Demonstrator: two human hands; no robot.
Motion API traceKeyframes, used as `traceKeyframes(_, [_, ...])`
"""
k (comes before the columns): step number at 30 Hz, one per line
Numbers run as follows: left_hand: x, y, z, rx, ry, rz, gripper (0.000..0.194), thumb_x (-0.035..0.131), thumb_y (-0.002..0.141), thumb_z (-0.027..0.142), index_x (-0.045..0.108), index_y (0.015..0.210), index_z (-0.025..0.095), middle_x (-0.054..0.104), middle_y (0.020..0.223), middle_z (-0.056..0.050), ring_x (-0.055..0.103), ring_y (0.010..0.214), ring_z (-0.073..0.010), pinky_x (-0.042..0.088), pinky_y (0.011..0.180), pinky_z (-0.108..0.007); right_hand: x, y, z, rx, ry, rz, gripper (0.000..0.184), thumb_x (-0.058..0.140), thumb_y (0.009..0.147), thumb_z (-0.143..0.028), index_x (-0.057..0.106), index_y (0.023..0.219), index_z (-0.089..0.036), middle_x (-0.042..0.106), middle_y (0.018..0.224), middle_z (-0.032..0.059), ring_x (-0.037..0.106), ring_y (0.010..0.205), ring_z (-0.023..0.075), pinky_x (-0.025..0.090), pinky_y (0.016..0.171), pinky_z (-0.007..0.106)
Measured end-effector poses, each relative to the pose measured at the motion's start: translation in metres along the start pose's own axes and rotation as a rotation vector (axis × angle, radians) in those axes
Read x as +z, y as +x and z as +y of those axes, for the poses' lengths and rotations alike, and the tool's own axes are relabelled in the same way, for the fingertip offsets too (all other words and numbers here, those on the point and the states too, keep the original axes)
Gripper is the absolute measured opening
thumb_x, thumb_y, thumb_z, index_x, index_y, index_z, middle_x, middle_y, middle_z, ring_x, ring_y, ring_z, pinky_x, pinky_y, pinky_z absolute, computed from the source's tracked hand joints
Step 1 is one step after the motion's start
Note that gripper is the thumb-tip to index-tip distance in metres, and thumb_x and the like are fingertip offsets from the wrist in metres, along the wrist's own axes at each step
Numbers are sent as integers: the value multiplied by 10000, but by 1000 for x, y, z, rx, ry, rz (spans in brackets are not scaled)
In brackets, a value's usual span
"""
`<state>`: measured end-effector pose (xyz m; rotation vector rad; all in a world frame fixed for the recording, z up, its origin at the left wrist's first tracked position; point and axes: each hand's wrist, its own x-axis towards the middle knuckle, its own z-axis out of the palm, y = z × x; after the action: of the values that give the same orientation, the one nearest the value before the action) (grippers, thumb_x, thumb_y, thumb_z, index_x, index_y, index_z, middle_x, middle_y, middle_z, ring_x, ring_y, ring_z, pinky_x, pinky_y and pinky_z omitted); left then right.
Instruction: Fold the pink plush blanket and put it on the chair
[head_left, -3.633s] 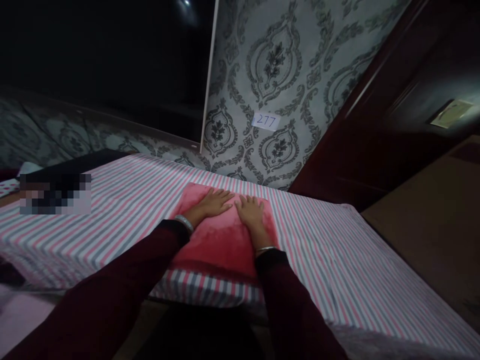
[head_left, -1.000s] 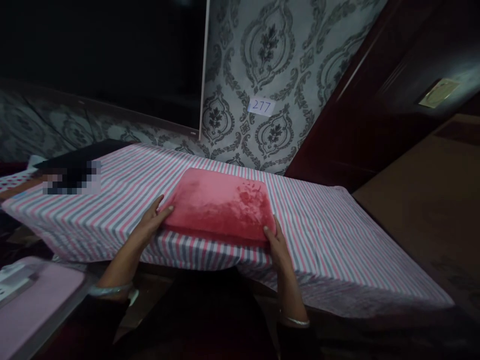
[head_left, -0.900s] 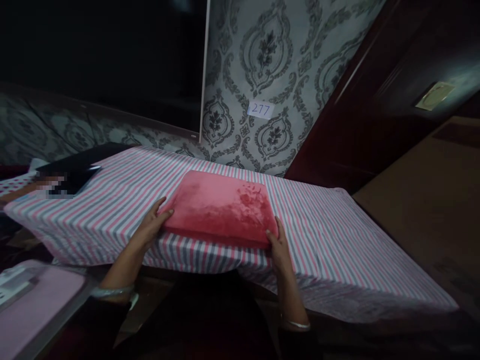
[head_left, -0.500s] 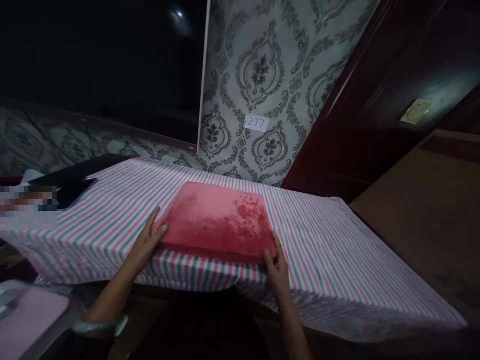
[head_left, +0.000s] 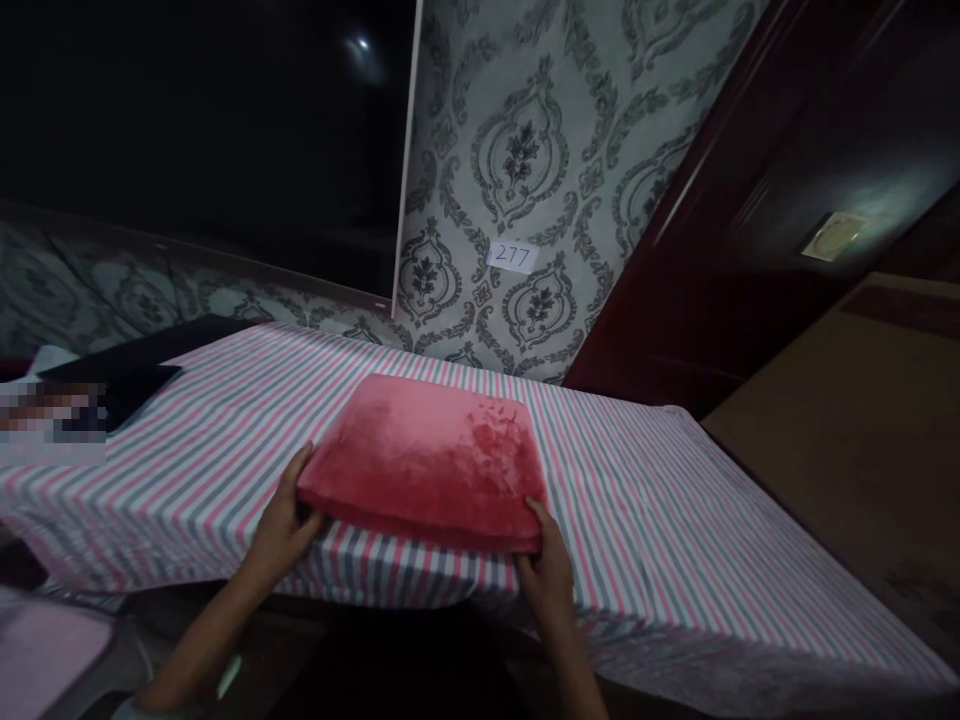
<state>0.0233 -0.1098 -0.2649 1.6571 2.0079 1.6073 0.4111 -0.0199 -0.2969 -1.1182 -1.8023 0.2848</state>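
A red and pink plush cushion point(head_left: 427, 460), flat and roughly rectangular, lies on the striped tablecloth point(head_left: 637, 520) near the table's front edge. Its pile shows lighter and darker patches. My left hand point(head_left: 283, 520) grips the front left corner, fingers along the side and thumb low at the front edge. At the front right corner, my right hand point(head_left: 547, 565) holds the cushion with one digit on top and another below the front edge. The fingertips beneath or behind the cushion are hidden.
A large dark screen point(head_left: 202, 130) hangs on the patterned wall above the table. A black flat object point(head_left: 142, 370) lies at the table's left end, beside a blurred-out patch. A paper marked 277 point(head_left: 513, 256) is on the wall. A brown panel point(head_left: 847, 400) stands at the right.
The cushion's front edge has come slightly toward me. My left thumb has gone from the top to below the front edge, and my right hand has shifted its grip at the corner.
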Motion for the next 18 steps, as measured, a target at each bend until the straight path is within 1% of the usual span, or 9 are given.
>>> traceKeyframes(2, [1,1,-6,57,45,10,798,593,840,467,329,1554,230,496,1527,-159,490,1422,-357,401,1194,-530,0,-1,-1,12,-6,15,598,514,831,-242,539,1429,-249,654,1362,100,638,1251,297,539,1034,483])
traceKeyframes(3, [0,2,-8,104,68,1,751,572,854,457,354,1537,233,527,1497,-156,519,1396,-351,426,1176,-519,0,-2,-2,17,-7,21,587,510,839,-244,543,1424,-248,657,1360,100,643,1244,293,542,1028,476])
traceKeyframes(5, [-3,5,-13,201,115,-17,662,541,871,431,412,1492,242,606,1391,-141,602,1299,-337,502,1101,-489,0,-3,-2,16,-8,36,571,502,846,-239,553,1414,-242,665,1349,101,651,1231,289,545,1021,469])
traceKeyframes(7, [-6,7,-17,251,161,-3,629,540,865,411,445,1465,247,656,1281,-126,665,1187,-326,566,999,-456,1,-3,-2,11,-12,45,560,501,849,-240,563,1405,-240,672,1338,102,660,1217,291,548,1014,468])
traceKeyframes(9, [-7,8,-20,247,206,20,645,562,841,404,458,1459,251,671,1220,-115,694,1109,-322,597,911,-429,1,-3,-2,20,-13,44,556,503,857,-254,564,1410,-242,670,1343,103,659,1218,295,547,1014,472])
traceKeyframes(11, [-6,9,-21,223,238,23,659,583,814,406,477,1448,259,677,1205,-108,700,1088,-328,605,867,-418,1,-3,-3,34,-12,40,565,511,864,-273,553,1427,-242,660,1361,105,650,1231,301,542,1019,475])
traceKeyframes(14, [-5,10,-23,203,268,1,602,575,797,394,547,1386,272,678,1220,-106,695,1103,-340,604,865,-427,2,-2,-4,41,-11,38,613,514,850,-258,524,1462,-231,640,1391,108,631,1259,305,532,1034,475])
traceKeyframes(18, [-8,13,-22,216,286,-59,560,573,763,326,613,1320,297,700,1197,-79,705,1082,-317,605,861,-399,3,0,-4,2,-26,48,629,496,830,-211,529,1457,-227,646,1376,105,629,1255,291,528,1035,465])
